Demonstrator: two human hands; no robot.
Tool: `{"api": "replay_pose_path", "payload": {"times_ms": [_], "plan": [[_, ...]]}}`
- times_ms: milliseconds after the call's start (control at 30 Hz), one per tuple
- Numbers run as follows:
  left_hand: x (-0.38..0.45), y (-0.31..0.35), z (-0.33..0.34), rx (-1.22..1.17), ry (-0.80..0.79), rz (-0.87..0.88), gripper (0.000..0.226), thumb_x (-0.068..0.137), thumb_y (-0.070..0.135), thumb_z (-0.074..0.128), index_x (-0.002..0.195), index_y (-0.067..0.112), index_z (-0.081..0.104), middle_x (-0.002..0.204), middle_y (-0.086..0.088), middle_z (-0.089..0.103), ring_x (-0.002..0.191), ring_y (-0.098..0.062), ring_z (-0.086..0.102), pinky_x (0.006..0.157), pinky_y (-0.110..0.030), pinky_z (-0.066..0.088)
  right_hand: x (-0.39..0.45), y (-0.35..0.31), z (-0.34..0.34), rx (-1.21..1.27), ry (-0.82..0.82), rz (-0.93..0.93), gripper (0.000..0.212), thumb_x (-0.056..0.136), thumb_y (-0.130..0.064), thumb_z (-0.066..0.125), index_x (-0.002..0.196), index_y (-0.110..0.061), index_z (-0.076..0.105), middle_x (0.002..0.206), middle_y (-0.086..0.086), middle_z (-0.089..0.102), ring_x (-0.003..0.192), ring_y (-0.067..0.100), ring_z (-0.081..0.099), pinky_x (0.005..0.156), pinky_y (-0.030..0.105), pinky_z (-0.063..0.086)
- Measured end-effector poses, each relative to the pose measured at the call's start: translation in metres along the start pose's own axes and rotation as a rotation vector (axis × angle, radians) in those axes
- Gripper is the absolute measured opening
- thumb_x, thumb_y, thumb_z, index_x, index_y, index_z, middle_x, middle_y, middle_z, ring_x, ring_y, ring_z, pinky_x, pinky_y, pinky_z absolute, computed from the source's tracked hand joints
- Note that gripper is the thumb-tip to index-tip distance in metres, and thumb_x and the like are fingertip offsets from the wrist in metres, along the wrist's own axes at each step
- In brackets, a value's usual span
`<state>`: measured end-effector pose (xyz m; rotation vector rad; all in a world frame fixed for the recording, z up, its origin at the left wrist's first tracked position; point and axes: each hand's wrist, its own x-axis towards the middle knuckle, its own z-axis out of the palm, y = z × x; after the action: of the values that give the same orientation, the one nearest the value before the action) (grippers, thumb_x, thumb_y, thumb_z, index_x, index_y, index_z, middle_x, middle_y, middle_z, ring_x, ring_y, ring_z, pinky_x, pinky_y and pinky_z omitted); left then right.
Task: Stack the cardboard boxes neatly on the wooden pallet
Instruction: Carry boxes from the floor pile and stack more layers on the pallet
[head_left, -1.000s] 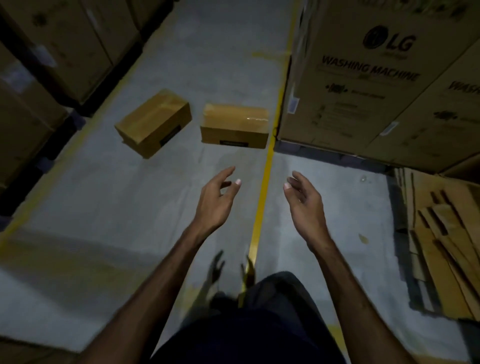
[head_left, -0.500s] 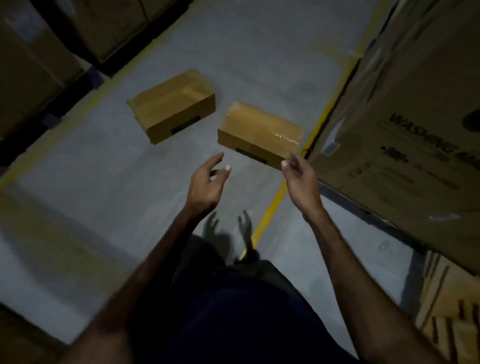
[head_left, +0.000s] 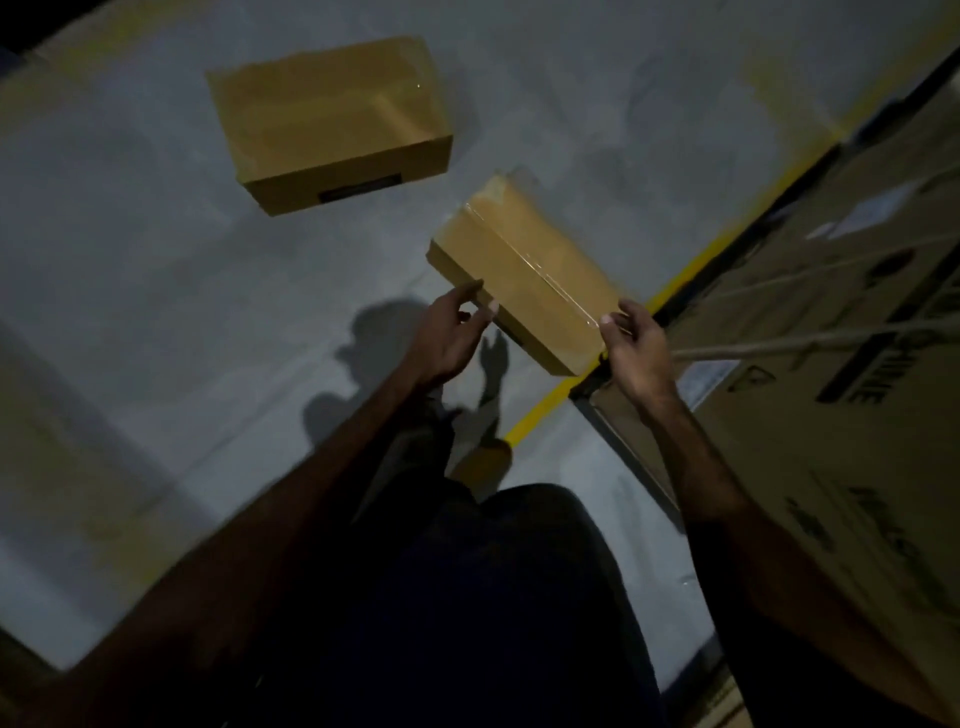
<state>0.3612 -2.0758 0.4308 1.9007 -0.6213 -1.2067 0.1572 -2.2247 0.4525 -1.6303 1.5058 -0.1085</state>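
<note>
Two small taped cardboard boxes lie on the grey concrete floor. The near box (head_left: 524, 270) sits at an angle beside a yellow floor line, with clear tape along its top. My left hand (head_left: 449, 338) hangs at its near left corner, fingers loosely spread, holding nothing. At the box's near right corner is my right hand (head_left: 631, 348), fingers relaxed and just touching or almost touching the edge. The far box (head_left: 327, 119) lies apart, up and to the left. No pallet is in view.
A very large printed carton (head_left: 831, 364) stands close on the right, just past the yellow line (head_left: 691, 270). My dark trousers fill the bottom middle. Bare floor spreads to the left, with a yellowish band (head_left: 78, 78) at the far left.
I have come closer to the near box and leaned over it. Both hands moved forward and now flank its near end; the boxes look larger.
</note>
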Motion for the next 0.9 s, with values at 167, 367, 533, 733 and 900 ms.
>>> {"api": "replay_pose_path", "payload": {"times_ms": [167, 367, 533, 733, 900], "plan": [[0.118, -0.001, 0.011, 0.057, 0.057, -0.14, 0.06, 0.105, 0.053, 0.057, 0.153, 0.016, 0.053, 0.151, -0.011, 0.059, 0.133, -0.028, 0.059, 0.107, -0.033, 0.045, 0.131, -0.004, 0.0, -0.14, -0.078, 0.075, 0.057, 0.104, -0.041, 0.061, 0.153, -0.013, 0.051, 0.145, 0.009, 0.062, 0.134, 0.026, 0.057, 0.113, 0.04, 0.044], [0.223, -0.072, 0.065, -0.084, 0.148, -0.305, 0.054, 0.107, 0.043, 0.059, 0.149, 0.011, 0.055, 0.146, -0.013, 0.061, 0.131, -0.028, 0.06, 0.098, -0.027, 0.047, 0.298, 0.037, 0.036, -0.343, -0.227, 0.026, 0.056, 0.104, -0.038, 0.062, 0.152, -0.012, 0.052, 0.145, 0.012, 0.062, 0.134, 0.03, 0.057, 0.109, 0.033, 0.041], [0.309, -0.178, 0.133, -0.356, 0.223, -0.548, 0.071, 0.102, 0.048, 0.065, 0.158, 0.01, 0.043, 0.145, -0.018, 0.061, 0.129, -0.036, 0.06, 0.111, -0.053, 0.049, 0.429, 0.106, 0.087, -0.537, -0.312, -0.006, 0.061, 0.105, -0.044, 0.059, 0.155, -0.012, 0.047, 0.151, 0.015, 0.057, 0.138, 0.034, 0.053, 0.114, 0.041, 0.042], [0.388, -0.263, 0.209, -0.607, 0.22, -0.673, 0.066, 0.105, 0.033, 0.063, 0.162, 0.018, 0.035, 0.155, -0.007, 0.047, 0.124, -0.036, 0.059, 0.088, -0.044, 0.055, 0.544, 0.176, 0.144, -0.656, -0.376, -0.056, 0.069, 0.106, -0.047, 0.055, 0.16, -0.009, 0.036, 0.162, 0.017, 0.042, 0.146, 0.039, 0.043, 0.119, 0.049, 0.038], [0.42, -0.257, 0.239, -0.931, 0.314, -0.718, 0.015, 0.103, 0.052, 0.057, 0.105, 0.04, 0.065, 0.094, 0.016, 0.069, 0.096, -0.023, 0.064, 0.1, -0.057, 0.05, 0.592, 0.204, 0.187, -0.579, -0.412, 0.021, 0.071, 0.103, -0.064, 0.048, 0.148, -0.01, 0.05, 0.148, 0.019, 0.055, 0.131, 0.04, 0.054, 0.112, 0.054, 0.045]]}}
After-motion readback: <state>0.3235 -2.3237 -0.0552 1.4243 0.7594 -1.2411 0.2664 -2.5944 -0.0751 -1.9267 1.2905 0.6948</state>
